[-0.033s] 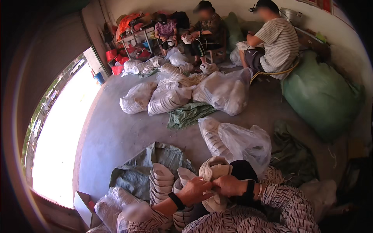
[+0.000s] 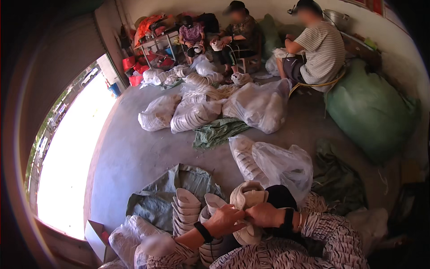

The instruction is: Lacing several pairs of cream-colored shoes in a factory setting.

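In my lap, a beige shoe upper (image 2: 247, 194) sits with its rounded end pointing away from me. My left hand (image 2: 225, 220) pinches it from the left, fingers bent and closed. From the right, my right hand (image 2: 263, 215) is closed on it too, and the fingertips of both hands meet over its middle. Whether a lace or thread is between them is too small to tell. Just left of my hands stand two stacks of nested pale shoe uppers, the taller stack (image 2: 187, 210) and one partly behind my left wrist (image 2: 214, 202).
Beyond my lap lie a clear plastic bag (image 2: 286, 163) and a row of uppers (image 2: 244, 157). A green sack (image 2: 172, 190) spreads at the left. Farther off are bagged uppers (image 2: 257, 105), a big green bundle (image 2: 369, 112) and three seated people. An open doorway (image 2: 71, 152) is at left.
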A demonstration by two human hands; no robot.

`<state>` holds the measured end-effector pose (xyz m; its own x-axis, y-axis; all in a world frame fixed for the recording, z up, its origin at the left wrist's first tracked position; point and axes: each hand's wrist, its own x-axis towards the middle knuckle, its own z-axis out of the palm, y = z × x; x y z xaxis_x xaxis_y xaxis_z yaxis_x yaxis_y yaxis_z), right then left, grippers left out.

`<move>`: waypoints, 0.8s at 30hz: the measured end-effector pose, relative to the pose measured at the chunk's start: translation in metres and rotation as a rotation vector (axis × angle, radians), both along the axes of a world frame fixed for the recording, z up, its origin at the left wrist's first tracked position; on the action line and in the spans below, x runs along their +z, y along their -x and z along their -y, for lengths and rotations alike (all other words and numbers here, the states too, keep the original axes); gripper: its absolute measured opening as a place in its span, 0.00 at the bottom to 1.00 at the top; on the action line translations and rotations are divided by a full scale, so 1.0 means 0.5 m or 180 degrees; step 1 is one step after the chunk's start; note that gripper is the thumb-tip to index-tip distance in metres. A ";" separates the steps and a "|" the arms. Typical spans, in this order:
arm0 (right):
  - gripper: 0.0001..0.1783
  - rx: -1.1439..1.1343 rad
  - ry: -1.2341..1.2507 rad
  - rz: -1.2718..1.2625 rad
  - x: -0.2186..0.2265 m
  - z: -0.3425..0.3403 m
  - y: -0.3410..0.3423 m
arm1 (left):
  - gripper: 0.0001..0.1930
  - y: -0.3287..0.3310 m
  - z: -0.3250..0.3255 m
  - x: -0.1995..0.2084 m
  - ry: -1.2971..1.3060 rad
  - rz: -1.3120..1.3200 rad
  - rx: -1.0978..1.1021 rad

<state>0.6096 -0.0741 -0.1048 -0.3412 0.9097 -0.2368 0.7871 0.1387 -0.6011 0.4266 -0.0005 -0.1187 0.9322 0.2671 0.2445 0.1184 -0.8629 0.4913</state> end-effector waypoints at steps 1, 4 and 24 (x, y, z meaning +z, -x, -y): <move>0.12 0.0015 0.0006 -0.0001 0.002 -0.002 0.000 | 0.11 0.001 -0.001 -0.006 -0.0048 0.0114 -0.0052; 0.11 0.0472 -0.0489 0.0562 0.007 -0.010 0.003 | 0.10 0.003 0.004 -0.021 -0.0092 0.0349 -0.0049; 0.11 -0.1477 0.0315 -0.2663 0.003 -0.063 -0.083 | 0.13 -0.039 0.027 0.013 0.0018 -0.0452 0.0559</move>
<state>0.6513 -0.0425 -0.1032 -0.0457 0.9856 -0.1631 0.0618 -0.1601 -0.9852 0.4459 -0.0142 -0.1123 0.8961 0.4294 0.1122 0.3350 -0.8203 0.4636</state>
